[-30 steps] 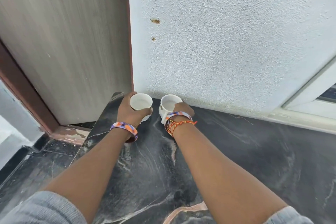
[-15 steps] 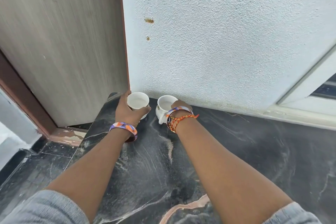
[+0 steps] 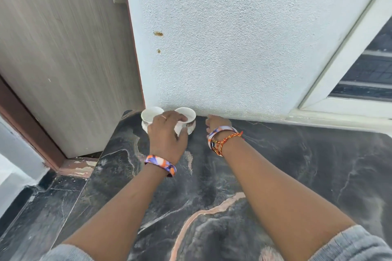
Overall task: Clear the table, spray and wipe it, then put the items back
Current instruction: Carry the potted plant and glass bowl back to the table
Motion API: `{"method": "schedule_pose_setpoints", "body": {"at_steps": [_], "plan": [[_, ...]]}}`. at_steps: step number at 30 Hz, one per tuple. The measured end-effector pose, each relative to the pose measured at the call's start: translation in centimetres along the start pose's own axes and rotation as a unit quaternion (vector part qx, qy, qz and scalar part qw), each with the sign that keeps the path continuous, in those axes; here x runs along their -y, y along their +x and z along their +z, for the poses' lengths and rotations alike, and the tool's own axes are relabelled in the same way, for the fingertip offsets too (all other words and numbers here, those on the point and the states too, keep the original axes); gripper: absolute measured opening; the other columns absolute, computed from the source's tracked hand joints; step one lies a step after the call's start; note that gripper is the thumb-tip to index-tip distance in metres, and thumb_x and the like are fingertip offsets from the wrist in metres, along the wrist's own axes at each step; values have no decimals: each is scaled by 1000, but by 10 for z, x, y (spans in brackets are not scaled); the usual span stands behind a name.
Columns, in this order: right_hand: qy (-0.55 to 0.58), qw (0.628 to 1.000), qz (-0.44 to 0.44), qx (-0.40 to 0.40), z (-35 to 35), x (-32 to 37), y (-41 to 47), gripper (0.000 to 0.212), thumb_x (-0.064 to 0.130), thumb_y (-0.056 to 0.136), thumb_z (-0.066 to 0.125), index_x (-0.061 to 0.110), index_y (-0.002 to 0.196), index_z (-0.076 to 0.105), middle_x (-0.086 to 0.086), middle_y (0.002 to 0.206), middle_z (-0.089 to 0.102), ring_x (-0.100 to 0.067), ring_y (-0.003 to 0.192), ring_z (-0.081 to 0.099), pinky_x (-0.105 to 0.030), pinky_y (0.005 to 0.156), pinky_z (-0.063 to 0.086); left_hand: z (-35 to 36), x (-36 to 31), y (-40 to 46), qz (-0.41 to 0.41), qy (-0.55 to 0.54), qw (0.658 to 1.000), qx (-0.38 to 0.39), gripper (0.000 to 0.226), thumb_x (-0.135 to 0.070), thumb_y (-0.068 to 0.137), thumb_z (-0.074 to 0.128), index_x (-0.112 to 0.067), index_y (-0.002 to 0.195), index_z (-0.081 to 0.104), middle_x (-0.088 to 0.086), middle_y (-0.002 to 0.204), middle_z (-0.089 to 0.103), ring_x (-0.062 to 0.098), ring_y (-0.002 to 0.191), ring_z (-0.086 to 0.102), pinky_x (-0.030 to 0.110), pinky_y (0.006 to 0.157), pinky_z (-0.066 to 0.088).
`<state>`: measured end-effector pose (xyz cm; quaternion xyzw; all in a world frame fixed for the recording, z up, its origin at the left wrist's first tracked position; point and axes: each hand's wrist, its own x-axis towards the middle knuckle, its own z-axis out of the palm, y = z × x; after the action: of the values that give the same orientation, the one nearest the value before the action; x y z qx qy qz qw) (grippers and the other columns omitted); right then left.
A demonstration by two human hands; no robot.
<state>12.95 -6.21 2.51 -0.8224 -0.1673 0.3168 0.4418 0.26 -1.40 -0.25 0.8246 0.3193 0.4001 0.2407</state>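
Observation:
Two white cups stand side by side at the far left corner of the black marble table [image 3: 297, 165], against the wall. My left hand [image 3: 166, 133] lies over both, fingers reaching onto the left cup [image 3: 148, 113] and the right cup [image 3: 188, 112], gripping them together. My right hand [image 3: 218, 123] is off the cups, just to their right near the wall, holding nothing; its fingers are mostly hidden behind the wrist bands.
A textured white wall [image 3: 233, 48] rises right behind the table. A wooden door [image 3: 63, 59] stands to the left, with dark floor tiles [image 3: 42, 197] below the table's left edge. A white window frame [image 3: 339, 70] is at the right.
My right hand has let go of the right cup and shifted right. The left hand has moved over, now spanning both cups, which stand closer together.

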Motion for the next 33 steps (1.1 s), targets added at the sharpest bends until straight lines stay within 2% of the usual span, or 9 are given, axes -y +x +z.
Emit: {"method": "schedule_pose_setpoints", "body": {"at_steps": [2,4,8,10,12,17,25,29,33], "plan": [[58,997,-21,42,-10,-10,-9,39,10,98,37,0,136,40,-5,122,57,-13,90,58,-19,65,44,5,-14,-5,23,-38,995,92,17,-8,77,59,-6,92,67,13,93,68,32,90,59,29,79,41],[80,996,-5,25,-30,-24,-20,35,6,97,39,0,131,46,1,85,55,-10,68,50,-21,62,43,11,-29,-8,39,-48,983,173,15,-3,78,59,-4,90,67,12,90,70,26,86,61,28,79,46],[86,996,-31,-21,-78,-41,-59,29,1,94,42,18,74,56,1,65,53,-10,56,51,-20,54,44,20,-76,-19,69,-3,940,334,19,-8,80,57,-6,96,66,10,97,70,24,92,64,18,75,42],[96,993,-34,-62,-103,-58,-74,35,1,94,40,15,66,54,2,55,58,-7,46,52,-13,39,41,24,-102,-24,91,32,912,398,22,-11,81,58,-6,101,65,10,104,69,24,98,63,20,82,44],[48,991,-48,-111,-128,-74,-89,34,3,90,43,20,64,58,2,64,64,-7,51,53,-11,36,37,27,-127,-31,105,45,899,423,24,-13,81,59,-6,104,64,10,107,68,22,100,62,21,84,44],[-90,978,-121,-144,-213,-120,-148,23,0,83,50,12,83,70,-10,97,72,-16,78,59,-20,69,43,52,-217,-68,150,48,888,431,23,-15,81,60,-7,102,63,10,106,67,23,100,61,23,83,43],[-225,942,-116,-222,-378,-230,-264,22,8,84,51,13,90,72,-6,100,70,-22,93,63,-23,79,45,128,-386,-184,242,22,831,500,27,-17,80,61,-9,106,64,9,109,67,22,101,61,26,88,46],[-261,923,-70,-273,-453,-286,-319,21,7,82,52,18,75,68,-1,88,68,-26,88,59,-18,68,40,159,-465,-243,300,1,797,525,27,-16,80,61,-10,105,65,9,108,68,24,102,61,27,88,48],[-253,916,-7,-311,-512,-339,-363,26,23,82,50,7,80,70,-13,91,69,-33,94,62,-28,72,47,188,-532,-295,364,-8,753,547,23,-14,81,58,-8,101,66,11,107,68,27,102,60,29,87,49]]}}
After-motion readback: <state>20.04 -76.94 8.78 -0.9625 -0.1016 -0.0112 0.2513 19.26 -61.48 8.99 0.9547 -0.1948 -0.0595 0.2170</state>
